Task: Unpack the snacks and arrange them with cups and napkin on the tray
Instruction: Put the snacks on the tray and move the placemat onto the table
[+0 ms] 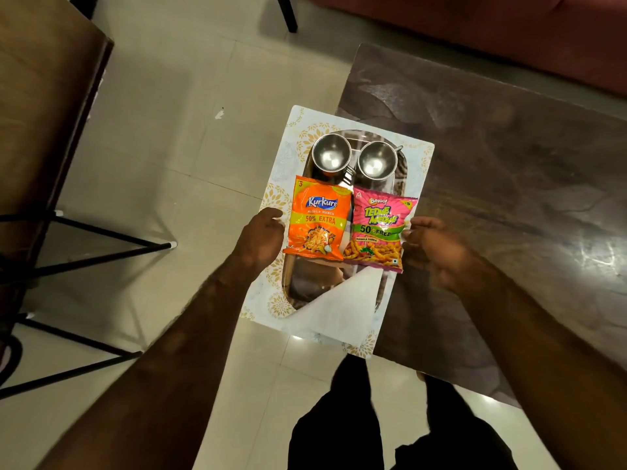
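Observation:
A white tray with a gold floral pattern [289, 137] juts out from the corner of a dark table, with a shiny oval steel tray [305, 286] on top of it. Two steel cups, the left cup [331, 154] and the right cup [376, 161], stand side by side at the far end. An orange Kurkure packet [319, 222] and a pink Bingo packet [378, 228] lie sealed in the middle. A folded white napkin [342, 310] lies at the near end. My left hand [261, 232] grips the tray's left edge. My right hand [431, 245] curls on its right edge, beside the pink packet.
The dark glossy table [509, 184] spreads to the right, with a reddish sofa [475, 28] behind it. A wooden table [40, 96] with black metal legs [101, 252] stands at the left. Pale floor tiles lie between. My legs in black trousers [339, 418] are below the tray.

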Demonstrator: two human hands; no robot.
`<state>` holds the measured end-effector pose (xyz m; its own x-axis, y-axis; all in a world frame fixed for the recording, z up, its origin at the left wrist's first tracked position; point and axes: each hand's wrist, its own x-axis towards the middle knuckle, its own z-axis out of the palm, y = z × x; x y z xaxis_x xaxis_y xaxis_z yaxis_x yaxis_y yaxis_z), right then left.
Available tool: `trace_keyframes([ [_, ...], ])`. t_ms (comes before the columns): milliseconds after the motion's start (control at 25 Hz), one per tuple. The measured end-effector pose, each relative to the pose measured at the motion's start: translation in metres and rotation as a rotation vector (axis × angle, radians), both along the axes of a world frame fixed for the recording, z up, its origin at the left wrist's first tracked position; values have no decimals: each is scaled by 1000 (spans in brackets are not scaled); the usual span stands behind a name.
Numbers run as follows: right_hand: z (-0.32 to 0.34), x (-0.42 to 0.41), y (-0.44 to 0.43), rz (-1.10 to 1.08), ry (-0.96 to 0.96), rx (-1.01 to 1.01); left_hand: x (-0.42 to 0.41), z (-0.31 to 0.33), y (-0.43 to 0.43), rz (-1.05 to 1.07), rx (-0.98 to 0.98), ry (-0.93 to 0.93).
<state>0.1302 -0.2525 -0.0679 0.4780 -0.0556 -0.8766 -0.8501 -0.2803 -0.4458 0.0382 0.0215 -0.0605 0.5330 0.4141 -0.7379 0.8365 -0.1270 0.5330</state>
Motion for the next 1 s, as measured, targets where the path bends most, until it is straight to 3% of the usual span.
trace_keyframes([
  [200, -19, -2, 14, 120, 59, 87, 3, -4, -5, -26, -155, 33],
  [400, -33, -2, 23, 158, 11, -13, 2, -10, 3, -5, -160, 30],
  [480, -35, 0, 24, 176, -5, -31, 1, -18, 13, 39, -77, -5],
  [600, -39, -2, 26, 196, -30, -63, -5, -30, 31, -30, 262, 43],
  [720, -43, -2, 29, 196, -39, -77, -5, -38, 32, -60, 228, 105],
  [1000, -51, -8, 28, 113, -97, -60, 1, -24, 14, -224, 326, -66],
])
